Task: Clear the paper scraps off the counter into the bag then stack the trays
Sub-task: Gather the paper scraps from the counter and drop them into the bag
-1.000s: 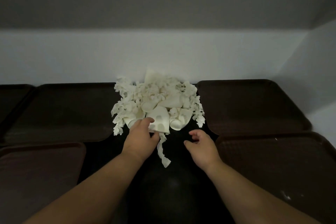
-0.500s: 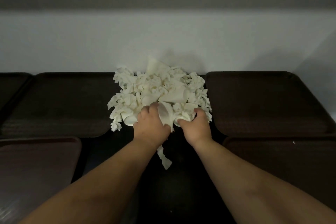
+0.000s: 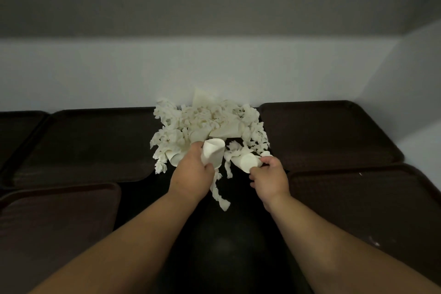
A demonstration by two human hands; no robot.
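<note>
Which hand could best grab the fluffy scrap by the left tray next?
Probably the left hand: the fluffy scrap lies right beside it, while the right hand sits farther off, pinching a paper curl. But the left grips rolled paper too.

Left hand (image 3: 191, 178) grips a curled paper scrap (image 3: 213, 154); right hand (image 3: 269, 178) pinches another rolled scrap (image 3: 245, 162) at the scrap pile (image 3: 207, 124), flanked by brown trays (image 3: 329, 133).
</note>
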